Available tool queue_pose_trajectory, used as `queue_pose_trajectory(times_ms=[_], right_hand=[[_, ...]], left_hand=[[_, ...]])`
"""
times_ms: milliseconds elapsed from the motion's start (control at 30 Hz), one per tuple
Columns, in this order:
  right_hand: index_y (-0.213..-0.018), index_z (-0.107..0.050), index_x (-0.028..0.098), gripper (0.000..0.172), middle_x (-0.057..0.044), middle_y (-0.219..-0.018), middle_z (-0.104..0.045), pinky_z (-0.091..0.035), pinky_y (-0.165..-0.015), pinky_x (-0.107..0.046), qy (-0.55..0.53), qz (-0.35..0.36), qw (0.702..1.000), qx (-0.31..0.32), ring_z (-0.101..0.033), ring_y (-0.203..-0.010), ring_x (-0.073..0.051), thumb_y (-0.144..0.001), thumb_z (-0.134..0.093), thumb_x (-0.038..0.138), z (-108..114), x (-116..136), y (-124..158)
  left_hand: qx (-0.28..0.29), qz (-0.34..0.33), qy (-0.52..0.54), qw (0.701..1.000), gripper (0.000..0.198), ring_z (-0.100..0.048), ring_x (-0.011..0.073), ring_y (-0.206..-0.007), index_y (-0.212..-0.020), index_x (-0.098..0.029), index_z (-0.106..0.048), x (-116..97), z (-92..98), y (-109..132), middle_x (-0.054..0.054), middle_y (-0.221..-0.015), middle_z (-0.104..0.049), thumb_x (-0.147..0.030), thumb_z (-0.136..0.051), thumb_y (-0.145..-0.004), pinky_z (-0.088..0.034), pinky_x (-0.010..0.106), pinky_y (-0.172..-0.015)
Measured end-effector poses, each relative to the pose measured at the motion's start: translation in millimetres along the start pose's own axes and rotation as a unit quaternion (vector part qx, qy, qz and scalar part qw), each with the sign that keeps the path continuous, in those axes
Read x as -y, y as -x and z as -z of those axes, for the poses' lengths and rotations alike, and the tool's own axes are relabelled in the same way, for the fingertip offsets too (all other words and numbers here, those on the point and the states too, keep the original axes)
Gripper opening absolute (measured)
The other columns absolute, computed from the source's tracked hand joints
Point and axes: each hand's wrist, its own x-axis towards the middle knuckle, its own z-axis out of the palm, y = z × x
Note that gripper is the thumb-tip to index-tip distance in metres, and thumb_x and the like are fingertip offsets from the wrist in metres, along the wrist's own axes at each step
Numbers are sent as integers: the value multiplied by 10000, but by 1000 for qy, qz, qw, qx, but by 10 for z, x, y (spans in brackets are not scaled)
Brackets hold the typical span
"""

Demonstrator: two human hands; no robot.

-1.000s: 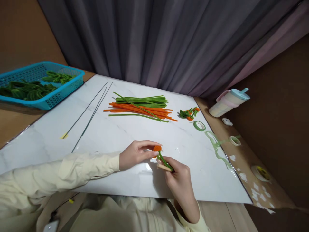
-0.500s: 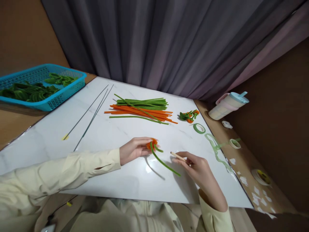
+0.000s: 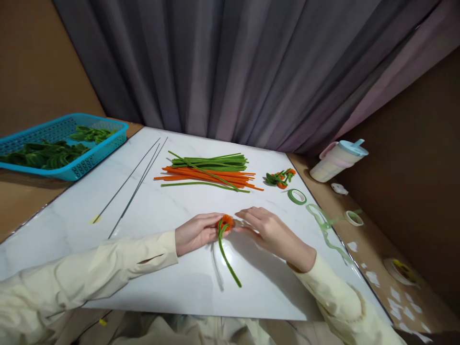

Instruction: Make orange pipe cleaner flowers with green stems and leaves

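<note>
In my left hand (image 3: 197, 232) is a small orange pipe-cleaner flower (image 3: 225, 222), its fuzzy round head pinched between thumb and fingers. A green pipe-cleaner stem (image 3: 228, 263) hangs from it and curves down toward the table's near edge. My right hand (image 3: 266, 232) is just right of the flower, fingertips close to its edge, knuckles up. A thin wooden stick (image 3: 241, 223) shows faintly between those fingers, mostly covered by them. Beyond the hands lie a bundle of green pipe cleaners (image 3: 212, 163) and a bundle of orange pipe cleaners (image 3: 201, 175).
A blue basket (image 3: 100, 152) of green leaf pieces stands at far left. Thin dark wires (image 3: 131, 179) lie on the white tabletop. Finished-looking orange-and-green pieces (image 3: 280, 178), a green tape roll (image 3: 296, 196) and loose tape (image 3: 325, 235) are at right, beside a tumbler (image 3: 336, 160).
My right hand has moved left and up, bringing the stick to the flower. The flower has turned, so its green stem now hangs more steeply. The view has tilted slightly upward.
</note>
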Motion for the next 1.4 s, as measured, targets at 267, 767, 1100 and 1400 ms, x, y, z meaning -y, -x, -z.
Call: queue_pose_trajectory(times_ms=[267, 767, 1100, 1400], right_hand=[[-1282, -430, 108, 403, -159, -1149, -604, -484, -859, -416, -76, 20, 996, -44, -532, -1090, -248, -915, -451, 273, -383, 63, -45], [-1420, -238, 204, 560, -139, -1338, -458, -426, -996, -384, -228, 37, 970, -72, -422, -1245, -207, -907, -463, 223, -527, 37, -54], [-1308, -440, 228, 466, -110, -1246, -556, -459, -941, -367, -309, 20, 942, -128, -518, -1140, -194, -855, -526, 162, -543, 60, -92], [-1366, -339, 190, 615, -124, -1271, -518, -448, -931, -340, -341, -51, 938, -43, -522, -1124, -199, -823, -604, 306, -480, 122, -105]], left_hand=[[8, 6, -47, 999, 182, -651, 152, -828, -961, -119, -597, 11, 26, 2, 112, -949, -665, -249, -590, -834, -464, 270, -811], [32, -41, -56, 997, 203, -579, 80, -682, -968, -127, -598, 9, -9, 6, 32, -827, -619, -226, -645, -797, -452, 262, -820], [61, -17, -69, 996, 298, -638, 179, -847, -1010, -102, -608, 25, 40, -13, 111, -862, -670, -350, -554, -854, -425, 337, -898], [49, -37, -114, 992, 264, -616, 142, -803, -920, -107, -640, 53, -19, 5, 74, -891, -661, -284, -706, -734, -433, 261, -803]])
